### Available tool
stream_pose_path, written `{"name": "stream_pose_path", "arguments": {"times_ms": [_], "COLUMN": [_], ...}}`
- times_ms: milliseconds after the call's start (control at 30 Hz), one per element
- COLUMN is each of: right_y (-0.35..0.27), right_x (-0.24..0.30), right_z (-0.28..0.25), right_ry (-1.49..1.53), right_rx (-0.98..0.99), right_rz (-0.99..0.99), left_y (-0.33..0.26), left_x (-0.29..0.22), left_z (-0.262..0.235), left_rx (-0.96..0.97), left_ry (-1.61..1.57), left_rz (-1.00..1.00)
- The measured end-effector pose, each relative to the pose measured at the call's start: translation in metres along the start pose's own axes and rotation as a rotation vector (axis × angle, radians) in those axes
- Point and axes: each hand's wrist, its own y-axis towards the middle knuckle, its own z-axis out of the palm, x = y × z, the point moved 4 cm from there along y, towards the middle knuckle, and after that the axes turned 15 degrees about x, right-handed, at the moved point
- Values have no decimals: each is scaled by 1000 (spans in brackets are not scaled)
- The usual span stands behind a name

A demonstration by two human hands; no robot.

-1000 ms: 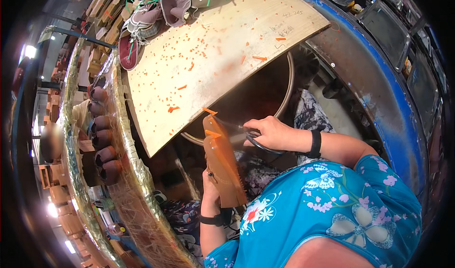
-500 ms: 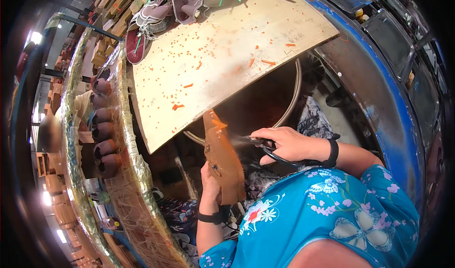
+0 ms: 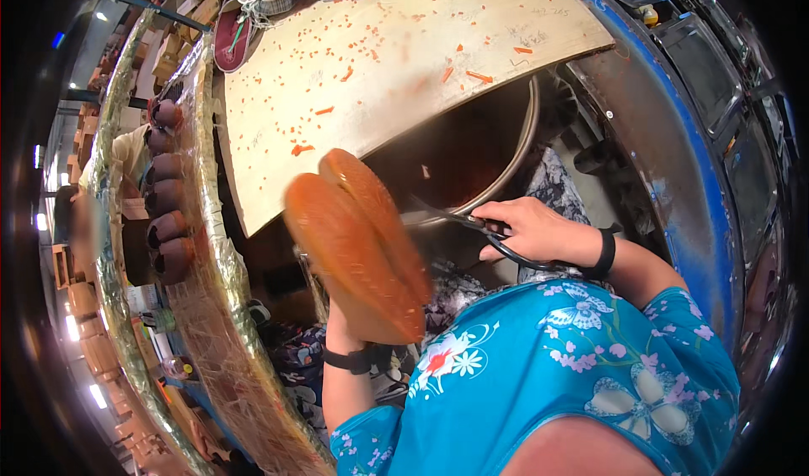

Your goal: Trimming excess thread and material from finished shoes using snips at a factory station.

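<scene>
My left hand (image 3: 341,318) holds a pair of orange-brown shoe soles (image 3: 358,244) from below, their flat faces turned up toward me; the hand itself is mostly hidden behind them. My right hand (image 3: 539,232) grips black-handled scissors (image 3: 472,223), blades pointing left toward the soles' upper edge. Both hands hover over a large round metal basin (image 3: 506,152) under the edge of a pale wooden board (image 3: 396,63) strewn with several small orange trimmings (image 3: 480,76).
Finished shoes (image 3: 253,4) lie at the board's far end. A conveyor rail wrapped in film (image 3: 206,307) curves down the left, carrying several dark brown shoe lasts (image 3: 164,223). A blue machine frame (image 3: 674,139) rises on the right. Another person (image 3: 126,152) sits beyond the conveyor.
The soles have turned from edge-on to flat-face toward me and risen closer. The scissors hand has stayed beside them at the right.
</scene>
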Motion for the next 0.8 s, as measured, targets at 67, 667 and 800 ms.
{"name": "stream_pose_path", "arguments": {"times_ms": [67,667,800], "right_y": [-6,3,-2], "right_x": [8,2,-10], "right_z": [-5,10,19], "right_ry": [-186,-460,-431], "right_rx": [122,85,100], "right_rz": [128,-22,44], "left_y": [-16,-1,8], "left_x": [10,33,36], "left_z": [-11,-13,-12], "left_rx": [11,15,-2], "left_ry": [-17,-204,-259], "left_rz": [-27,-149,-150]}}
